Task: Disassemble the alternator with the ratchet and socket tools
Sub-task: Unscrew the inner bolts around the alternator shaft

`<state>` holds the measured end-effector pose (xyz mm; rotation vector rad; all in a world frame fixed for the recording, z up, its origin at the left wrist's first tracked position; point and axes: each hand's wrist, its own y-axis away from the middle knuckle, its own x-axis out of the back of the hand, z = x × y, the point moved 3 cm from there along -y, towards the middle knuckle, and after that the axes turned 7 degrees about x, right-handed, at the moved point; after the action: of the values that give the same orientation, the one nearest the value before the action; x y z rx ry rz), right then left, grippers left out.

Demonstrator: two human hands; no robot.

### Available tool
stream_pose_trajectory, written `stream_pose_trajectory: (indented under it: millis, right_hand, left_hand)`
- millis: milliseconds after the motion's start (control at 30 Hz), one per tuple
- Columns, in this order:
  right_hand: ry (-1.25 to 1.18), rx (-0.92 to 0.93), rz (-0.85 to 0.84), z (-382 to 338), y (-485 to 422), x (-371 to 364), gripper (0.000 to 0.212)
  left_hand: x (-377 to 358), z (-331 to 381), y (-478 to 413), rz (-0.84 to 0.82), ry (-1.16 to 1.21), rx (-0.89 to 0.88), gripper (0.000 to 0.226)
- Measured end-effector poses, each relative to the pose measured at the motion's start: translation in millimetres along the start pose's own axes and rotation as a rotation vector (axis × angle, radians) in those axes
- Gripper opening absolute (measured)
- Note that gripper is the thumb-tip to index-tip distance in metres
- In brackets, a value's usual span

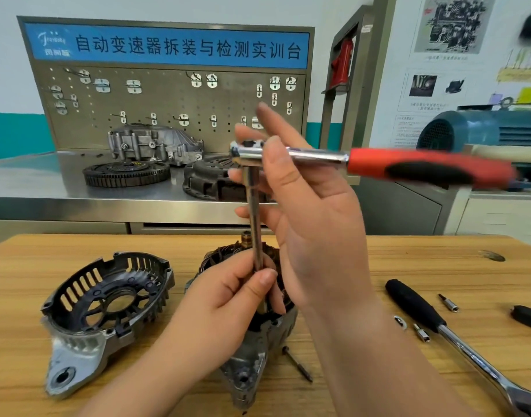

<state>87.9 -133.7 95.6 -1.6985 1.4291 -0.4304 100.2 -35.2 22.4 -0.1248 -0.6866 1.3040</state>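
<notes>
- Our right hand (312, 221) grips the head of the red-handled ratchet (378, 161), handle level.
- Directly below that grip, our left hand (228, 299) pinches the extension bar (253, 212) at its lower end.
- The alternator (252, 356) stands just beneath the left hand; its end cover (108, 296) lies leftward.

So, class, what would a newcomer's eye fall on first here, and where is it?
The red-handled ratchet at centre, gripped at its head by the right hand, its extension bar running down to the alternator, where the left hand pinches it. Then the black end cover lying left of it on the wooden table.
</notes>
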Motion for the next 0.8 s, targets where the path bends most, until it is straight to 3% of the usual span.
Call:
stream_pose_trajectory:
  millis: [100, 200, 300, 400, 633, 733, 800]
  right_hand:
    - [0.020, 0.051, -0.029, -3.0, -0.9, -2.0, 0.029]
    - [-0.105, -0.076, -0.022, 0.3, -1.1, -1.9, 0.026]
    - [-0.208, -0.219, -0.022, 3.5, -2.1, -0.8, 0.048]
    - [-0.261, -0.267, -0.011, 5.3, -2.9, 0.5, 0.056]
    - [-0.029, -0.028, 0.013, 1.9, 0.2, -0.4, 0.021]
    - [0.028, 0.066, -0.021, -2.1, 0.0, 0.1, 0.026]
    - [-0.022, 0.018, -0.029, -0.8, -0.2, -0.4, 0.027]
  left_hand:
    - [-0.6, -0.4, -0.1, 0.000, 0.003, 0.004, 0.038]
    - [-0.6, 0.4, 0.1, -0.012, 0.032, 0.009, 0.037]
    - [-0.4, 1.0, 0.6, -0.057, 0.080, 0.016, 0.039]
    - [0.4, 1.3, 0.4, -0.078, 0.057, 0.014, 0.036]
    - [1.8, 1.3, -0.8, -0.020, 0.021, -0.001, 0.033]
    - [0.4, 1.6, -1.2, -0.002, 0.017, 0.008, 0.024]
    - [0.2, 1.7, -0.7, -0.013, 0.038, 0.007, 0.032]
